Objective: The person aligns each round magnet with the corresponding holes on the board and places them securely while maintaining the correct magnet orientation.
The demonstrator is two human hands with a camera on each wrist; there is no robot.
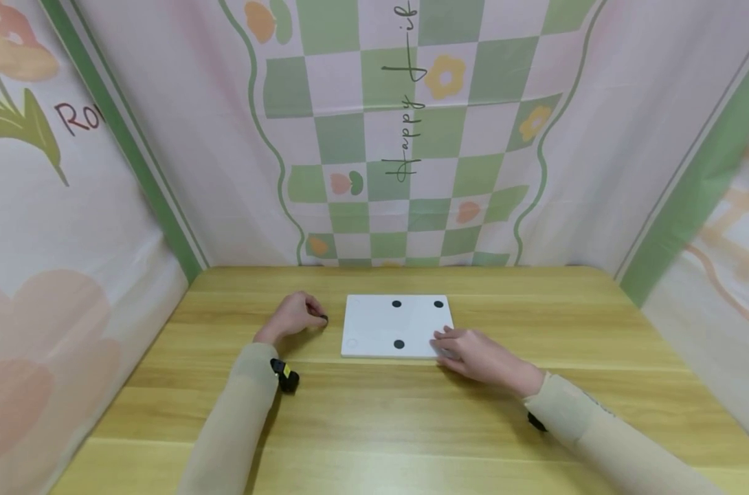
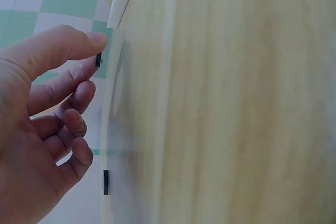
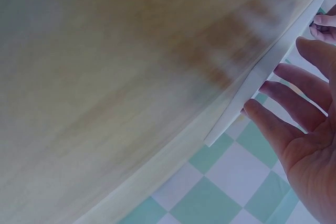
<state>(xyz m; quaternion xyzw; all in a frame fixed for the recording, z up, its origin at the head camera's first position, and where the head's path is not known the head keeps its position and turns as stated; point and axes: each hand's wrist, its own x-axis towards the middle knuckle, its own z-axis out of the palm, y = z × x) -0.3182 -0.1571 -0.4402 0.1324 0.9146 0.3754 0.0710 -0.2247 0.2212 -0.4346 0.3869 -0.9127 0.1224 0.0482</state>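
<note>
My left hand (image 1: 295, 315) pinches a small black disc (image 2: 98, 60) between thumb and index finger, just left of the white board (image 1: 371, 323). A second black disc (image 2: 106, 182) lies on the table below the little finger in the left wrist view; in the head view the hand hides it. Three black discs show on the board: one at the top middle (image 1: 396, 304), one at the top right (image 1: 438, 304), one at the bottom middle (image 1: 399, 344). My right hand (image 1: 476, 354) rests with loosely extended fingers on the board's lower right corner, which it covers.
Two faint circle outlines mark the board's left side, an upper one and a lower circle (image 1: 352, 343). The board lies flat on a wooden table (image 1: 374, 419). Patterned curtains (image 1: 387, 137) hang behind the table and on both sides.
</note>
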